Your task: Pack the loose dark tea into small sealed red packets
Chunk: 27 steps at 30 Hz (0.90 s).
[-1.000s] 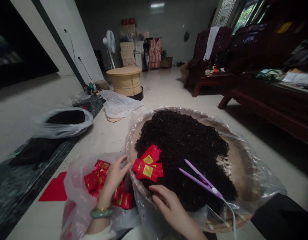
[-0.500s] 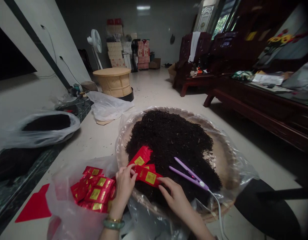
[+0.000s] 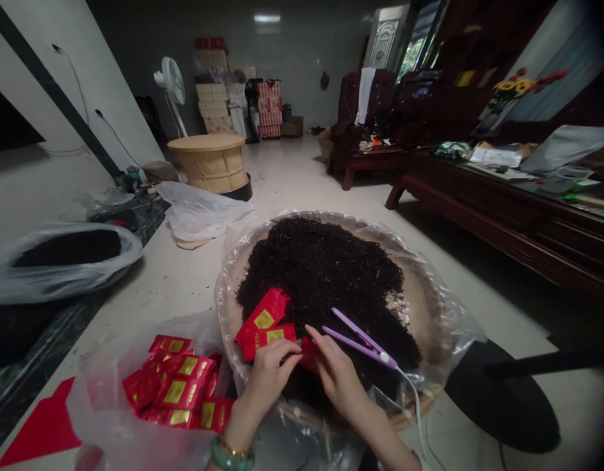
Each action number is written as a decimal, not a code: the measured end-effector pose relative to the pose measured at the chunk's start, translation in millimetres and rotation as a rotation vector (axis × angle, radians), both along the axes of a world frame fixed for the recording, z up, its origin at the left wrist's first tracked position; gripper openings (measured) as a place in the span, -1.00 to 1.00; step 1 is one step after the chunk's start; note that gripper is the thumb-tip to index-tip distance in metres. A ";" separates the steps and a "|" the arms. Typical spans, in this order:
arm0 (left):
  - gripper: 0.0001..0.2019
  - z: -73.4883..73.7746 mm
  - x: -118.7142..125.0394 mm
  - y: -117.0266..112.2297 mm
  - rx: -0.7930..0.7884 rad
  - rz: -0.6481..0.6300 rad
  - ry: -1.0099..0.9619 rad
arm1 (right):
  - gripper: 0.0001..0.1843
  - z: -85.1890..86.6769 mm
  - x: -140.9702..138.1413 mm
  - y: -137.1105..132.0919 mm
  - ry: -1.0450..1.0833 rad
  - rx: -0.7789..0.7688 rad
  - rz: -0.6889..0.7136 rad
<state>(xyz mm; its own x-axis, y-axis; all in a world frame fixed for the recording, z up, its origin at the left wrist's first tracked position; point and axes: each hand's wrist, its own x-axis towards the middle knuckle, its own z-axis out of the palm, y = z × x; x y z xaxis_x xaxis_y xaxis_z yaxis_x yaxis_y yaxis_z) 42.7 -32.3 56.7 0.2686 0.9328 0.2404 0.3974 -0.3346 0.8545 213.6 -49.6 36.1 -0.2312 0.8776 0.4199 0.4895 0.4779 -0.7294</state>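
Between my hands, over the near side of a wide round basket tray [image 3: 432, 307], is a red packet [image 3: 309, 355], mostly hidden by fingers. My left hand [image 3: 268, 371] pinches its left end, with thumb and fingers together. On the other end my right hand [image 3: 338, 374] is closed, its fingers along the packet. Dark loose tea leaves [image 3: 321, 261] are heaped in the tray. Two more red packets with gold squares, one slanted [image 3: 263, 317] and one flatter [image 3: 270, 337], lie on the leaves beside my left hand. A lilac hair straightener [image 3: 363, 347] rests with its plates apart right of my hands.
A clear plastic bag holding several red packets [image 3: 184, 383] stands at left. Another bag of dark leaves [image 3: 69, 248] sits farther left. A round black base [image 3: 503, 396] is at right, beyond the straightener's white cord [image 3: 418, 405]. A dark wooden table [image 3: 503, 222] stands farther right.
My hands have come closer together and the packet between them has turned, so its gold square no longer shows. The view has shifted slightly to the right.
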 end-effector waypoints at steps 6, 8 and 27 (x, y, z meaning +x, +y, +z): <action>-0.77 28.5 -3.8 1.4 0.280 -0.178 0.120 | -0.62 35.3 3.0 1.8 -0.238 0.293 0.079; -0.74 34.9 -5.7 2.8 0.331 -0.220 0.109 | -0.76 46.9 6.6 2.5 -0.268 0.338 0.100; -0.33 41.6 32.6 20.8 0.495 -0.504 0.030 | -0.88 42.9 3.2 -1.6 -0.346 -0.061 0.263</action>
